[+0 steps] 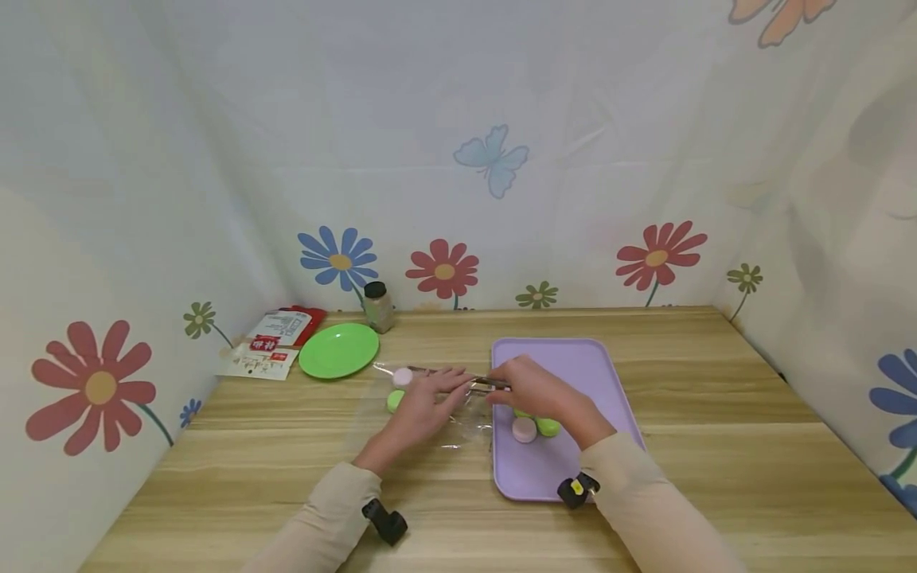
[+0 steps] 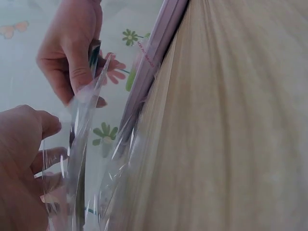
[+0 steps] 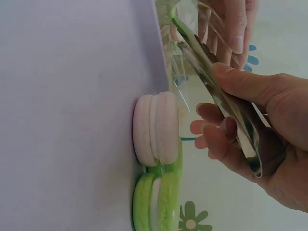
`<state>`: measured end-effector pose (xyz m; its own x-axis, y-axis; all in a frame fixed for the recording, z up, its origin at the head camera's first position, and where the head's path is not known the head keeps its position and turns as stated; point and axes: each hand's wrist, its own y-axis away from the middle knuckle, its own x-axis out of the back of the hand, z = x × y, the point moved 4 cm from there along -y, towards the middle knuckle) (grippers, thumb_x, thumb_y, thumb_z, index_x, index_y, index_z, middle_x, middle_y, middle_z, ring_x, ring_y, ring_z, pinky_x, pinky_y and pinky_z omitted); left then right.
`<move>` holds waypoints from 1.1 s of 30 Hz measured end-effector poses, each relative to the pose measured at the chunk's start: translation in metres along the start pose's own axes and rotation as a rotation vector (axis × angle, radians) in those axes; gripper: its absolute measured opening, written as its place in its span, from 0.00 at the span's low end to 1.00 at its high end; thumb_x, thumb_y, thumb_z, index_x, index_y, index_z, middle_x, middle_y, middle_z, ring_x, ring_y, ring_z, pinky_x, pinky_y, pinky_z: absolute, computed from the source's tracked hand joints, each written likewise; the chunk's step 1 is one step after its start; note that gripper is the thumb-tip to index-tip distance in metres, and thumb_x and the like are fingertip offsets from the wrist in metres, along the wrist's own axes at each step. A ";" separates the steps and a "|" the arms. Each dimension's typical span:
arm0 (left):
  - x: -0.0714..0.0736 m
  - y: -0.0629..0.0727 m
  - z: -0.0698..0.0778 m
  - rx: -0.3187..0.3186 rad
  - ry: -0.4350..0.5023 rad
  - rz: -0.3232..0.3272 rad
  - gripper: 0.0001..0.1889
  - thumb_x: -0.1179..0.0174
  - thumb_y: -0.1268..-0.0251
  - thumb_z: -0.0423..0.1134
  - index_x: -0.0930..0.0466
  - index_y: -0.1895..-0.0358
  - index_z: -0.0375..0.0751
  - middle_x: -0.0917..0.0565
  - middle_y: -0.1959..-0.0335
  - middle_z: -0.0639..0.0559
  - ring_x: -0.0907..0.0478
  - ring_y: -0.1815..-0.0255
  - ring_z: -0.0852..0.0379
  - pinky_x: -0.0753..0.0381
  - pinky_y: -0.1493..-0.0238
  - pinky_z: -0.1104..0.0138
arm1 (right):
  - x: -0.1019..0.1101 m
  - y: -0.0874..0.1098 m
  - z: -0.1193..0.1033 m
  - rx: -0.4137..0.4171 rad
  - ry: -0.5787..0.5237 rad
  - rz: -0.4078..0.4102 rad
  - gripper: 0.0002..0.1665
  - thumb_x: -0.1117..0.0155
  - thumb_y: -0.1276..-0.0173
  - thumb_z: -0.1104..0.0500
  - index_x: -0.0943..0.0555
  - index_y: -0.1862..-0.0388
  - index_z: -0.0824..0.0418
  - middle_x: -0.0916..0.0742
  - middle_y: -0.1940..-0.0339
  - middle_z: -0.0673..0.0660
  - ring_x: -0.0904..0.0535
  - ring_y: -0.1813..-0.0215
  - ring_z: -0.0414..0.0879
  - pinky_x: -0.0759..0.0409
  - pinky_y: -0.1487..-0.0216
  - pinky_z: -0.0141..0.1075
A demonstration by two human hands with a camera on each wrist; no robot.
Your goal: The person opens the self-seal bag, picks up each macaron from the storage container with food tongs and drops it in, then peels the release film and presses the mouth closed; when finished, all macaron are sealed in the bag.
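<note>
My right hand [image 1: 533, 390] grips metal tongs [image 3: 219, 91] between thumb and fingers, over the left edge of the lilac tray [image 1: 573, 358]. The tongs point left into a clear plastic bag [image 2: 89, 159], their tips apart. My left hand [image 1: 426, 406] lies over the bag and holds its plastic near the mouth; some fingers show through the film. Beside that hand, at the bag's far end, are a pink macaron [image 1: 403, 378] and a green macaron [image 1: 396, 400]. On the tray below my right hand sit another pink macaron [image 3: 156, 127] and green macarons [image 3: 156, 202], one partly hidden.
A green plate [image 1: 339, 350] lies at the back left, next to red and white food packets [image 1: 275, 342]. A jar with a black lid [image 1: 379, 307] stands behind the plate. Floral cloth [image 1: 494, 223] surrounds the wooden table [image 1: 716, 446] at the back and sides.
</note>
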<state>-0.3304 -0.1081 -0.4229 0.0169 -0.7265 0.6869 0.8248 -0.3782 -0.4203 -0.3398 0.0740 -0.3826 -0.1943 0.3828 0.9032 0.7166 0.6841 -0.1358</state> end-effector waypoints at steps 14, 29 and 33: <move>-0.001 -0.002 0.000 0.026 -0.009 0.005 0.17 0.42 0.25 0.45 0.17 0.39 0.49 0.22 0.34 0.48 0.33 0.28 0.41 0.42 0.27 0.43 | 0.010 0.015 0.005 -0.034 0.016 -0.016 0.05 0.31 0.31 0.56 0.14 0.64 0.57 0.17 0.75 0.44 0.26 0.73 0.38 0.25 0.70 0.32; 0.000 -0.002 -0.003 -0.024 0.045 0.034 0.15 0.40 0.26 0.38 0.16 0.41 0.40 0.20 0.38 0.41 0.29 0.32 0.37 0.45 0.28 0.38 | 0.046 0.094 0.061 -0.094 -0.174 -0.024 0.17 0.30 0.32 0.55 0.14 0.49 0.65 0.16 0.72 0.47 0.25 0.79 0.39 0.22 0.79 0.33; -0.001 -0.002 -0.004 -0.024 0.051 0.036 0.15 0.40 0.26 0.38 0.16 0.41 0.39 0.20 0.38 0.39 0.29 0.32 0.37 0.45 0.28 0.39 | 0.067 0.116 0.082 -0.108 -0.182 0.005 0.20 0.28 0.33 0.54 0.14 0.48 0.66 0.15 0.69 0.48 0.24 0.72 0.40 0.23 0.73 0.32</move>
<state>-0.3347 -0.1090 -0.4247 0.0163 -0.7680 0.6402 0.8105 -0.3648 -0.4583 -0.3246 0.2301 -0.3716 -0.3016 0.4987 0.8126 0.7836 0.6151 -0.0867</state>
